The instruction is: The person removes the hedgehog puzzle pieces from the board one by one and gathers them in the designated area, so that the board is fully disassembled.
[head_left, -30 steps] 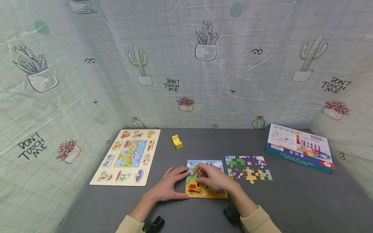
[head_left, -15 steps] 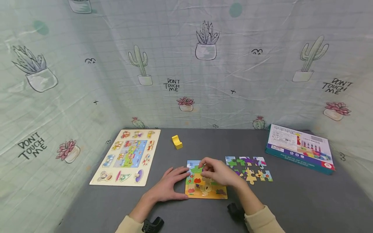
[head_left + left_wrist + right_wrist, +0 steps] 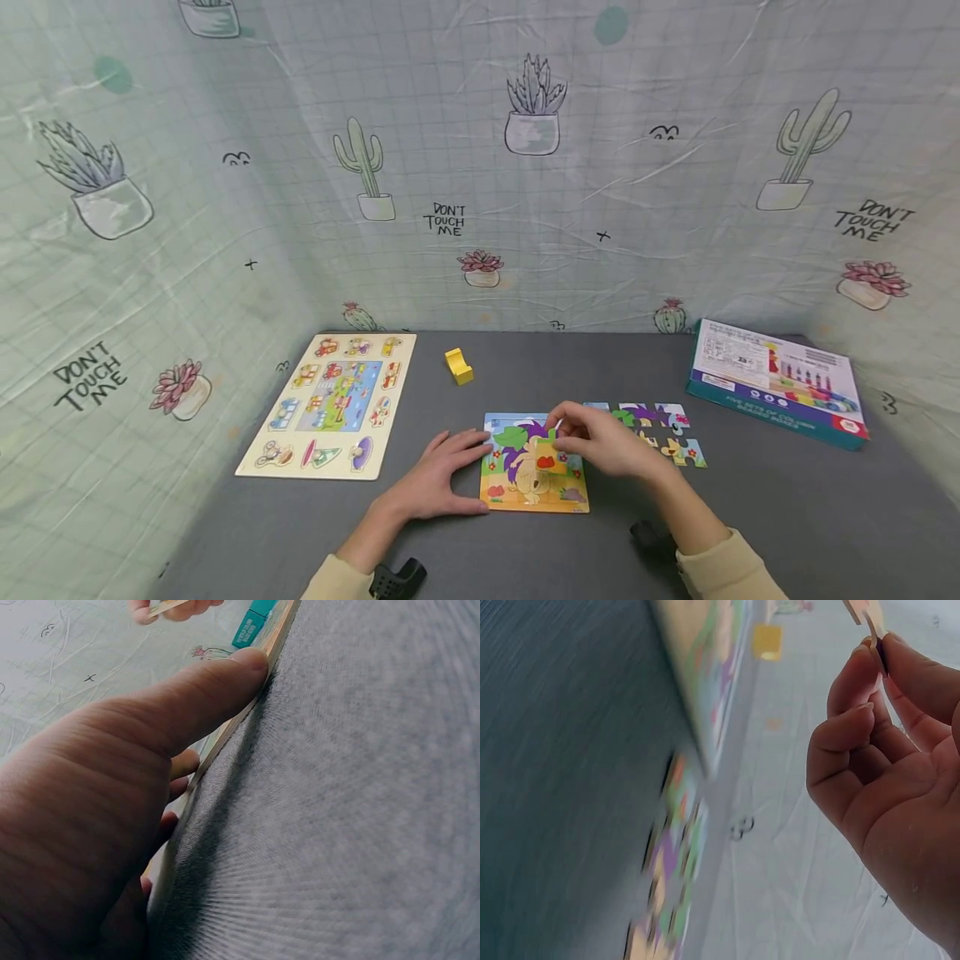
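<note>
A square picture puzzle board (image 3: 538, 504) lies on the dark table, showing a purple-haired figure. My left hand (image 3: 438, 479) rests at its left side with fingers spread; in the left wrist view the thumb (image 3: 202, 686) touches the board's edge. Above the board's right half, my right hand (image 3: 611, 442) pinches a yellow puzzle piece (image 3: 551, 458) with a red mushroom printed on it, between thumb and fingertips. The right wrist view shows this piece (image 3: 871, 619) raised off the board, only partly in frame. Several loose puzzle pieces (image 3: 678, 417) lie to the right, partly behind the right hand.
A larger peg puzzle board (image 3: 396, 379) lies at the left. Behind the small board stands a yellow curved block (image 3: 459, 367). At the back right is a flat teal-sided box (image 3: 776, 379). Printed cloth walls (image 3: 555, 217) border the table.
My right hand has lifted the mushroom piece from the board's left part and carried it right, uncovering purple hair and a green leaf beneath. The left hand stays in place.
</note>
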`<state>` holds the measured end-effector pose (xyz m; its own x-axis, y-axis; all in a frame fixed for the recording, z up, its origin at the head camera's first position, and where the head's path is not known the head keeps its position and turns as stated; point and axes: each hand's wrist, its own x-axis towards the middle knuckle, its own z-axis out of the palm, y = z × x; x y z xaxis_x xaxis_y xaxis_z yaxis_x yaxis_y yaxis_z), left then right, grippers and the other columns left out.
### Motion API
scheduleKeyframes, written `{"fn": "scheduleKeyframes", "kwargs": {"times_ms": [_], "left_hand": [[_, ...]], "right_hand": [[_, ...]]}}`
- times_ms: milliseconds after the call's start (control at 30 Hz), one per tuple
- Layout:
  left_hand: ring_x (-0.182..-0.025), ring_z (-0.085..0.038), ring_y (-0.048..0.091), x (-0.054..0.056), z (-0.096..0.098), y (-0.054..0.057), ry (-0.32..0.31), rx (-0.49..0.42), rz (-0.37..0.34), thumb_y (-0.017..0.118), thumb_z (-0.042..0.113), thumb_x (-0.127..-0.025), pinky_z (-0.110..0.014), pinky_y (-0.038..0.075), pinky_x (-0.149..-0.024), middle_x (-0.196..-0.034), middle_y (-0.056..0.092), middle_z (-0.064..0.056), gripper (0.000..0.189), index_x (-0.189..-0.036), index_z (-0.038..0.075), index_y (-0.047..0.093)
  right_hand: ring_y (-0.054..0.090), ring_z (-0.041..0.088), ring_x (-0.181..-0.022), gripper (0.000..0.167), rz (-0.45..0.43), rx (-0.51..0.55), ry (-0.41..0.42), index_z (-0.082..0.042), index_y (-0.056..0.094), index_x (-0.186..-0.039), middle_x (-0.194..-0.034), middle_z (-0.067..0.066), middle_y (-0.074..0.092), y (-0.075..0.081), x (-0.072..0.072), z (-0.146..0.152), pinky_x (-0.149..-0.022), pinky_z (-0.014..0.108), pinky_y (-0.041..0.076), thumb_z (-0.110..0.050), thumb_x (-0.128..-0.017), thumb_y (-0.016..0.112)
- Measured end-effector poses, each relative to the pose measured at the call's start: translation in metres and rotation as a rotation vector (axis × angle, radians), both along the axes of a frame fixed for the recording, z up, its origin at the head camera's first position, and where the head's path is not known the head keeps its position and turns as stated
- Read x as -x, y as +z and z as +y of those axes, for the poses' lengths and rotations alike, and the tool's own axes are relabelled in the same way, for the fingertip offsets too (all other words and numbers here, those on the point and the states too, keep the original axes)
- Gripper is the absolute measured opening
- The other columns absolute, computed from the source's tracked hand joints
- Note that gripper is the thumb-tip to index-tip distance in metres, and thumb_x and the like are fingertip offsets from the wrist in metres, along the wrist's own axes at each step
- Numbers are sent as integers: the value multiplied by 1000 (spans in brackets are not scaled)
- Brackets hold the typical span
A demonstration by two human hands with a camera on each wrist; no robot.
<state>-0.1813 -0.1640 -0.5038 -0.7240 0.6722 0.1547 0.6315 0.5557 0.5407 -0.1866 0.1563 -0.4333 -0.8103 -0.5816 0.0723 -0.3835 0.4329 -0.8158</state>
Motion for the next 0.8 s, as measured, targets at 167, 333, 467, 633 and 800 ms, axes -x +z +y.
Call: {"fn": "scheduleKeyframes", "kwargs": {"times_ms": [167,333,467,633,800], "left_hand": [[-147,-30,31,0,-1,0,-1,7,8,82,49,-81,-60,12,-117,-156,42,-5,82,-149,12,53],[-147,-30,31,0,-1,0,-1,10,9,81,49,-81,-60,12,-117,-156,42,-5,82,-149,13,52],[-147,-30,31,0,0,0,-9,8,12,81,48,-81,-60,12,-117,-156,42,-6,82,-149,12,52],[-147,-29,30,0,1,-1,-7,11,-8,81,49,-82,-60,11,-117,-157,41,-5,82,-150,13,52],[-147,-29,29,-1,1,0,-2,10,-14,81,50,-82,-59,11,-117,-157,41,-5,82,-150,13,52]], "right_hand": [[59,22,-71,14,1,-37,-43,-4,62,-113,-85,3,60,-5,-1,23,-64,30,51,-12,-101,64],[58,17,-75,16,7,-72,-44,-4,63,-113,-87,0,59,-12,-4,44,-68,28,49,-13,-100,65],[55,12,-75,15,-16,-86,-18,-5,63,-111,-85,-1,57,-17,-7,57,-67,27,47,-12,-98,67],[53,11,-73,15,-43,-91,18,-6,63,-108,-83,-1,57,-20,-11,68,-65,26,46,-11,-96,70],[51,9,-71,16,-42,-153,22,-9,64,-107,-81,-4,55,-22,-13,72,-63,27,44,-15,-95,72]]}}
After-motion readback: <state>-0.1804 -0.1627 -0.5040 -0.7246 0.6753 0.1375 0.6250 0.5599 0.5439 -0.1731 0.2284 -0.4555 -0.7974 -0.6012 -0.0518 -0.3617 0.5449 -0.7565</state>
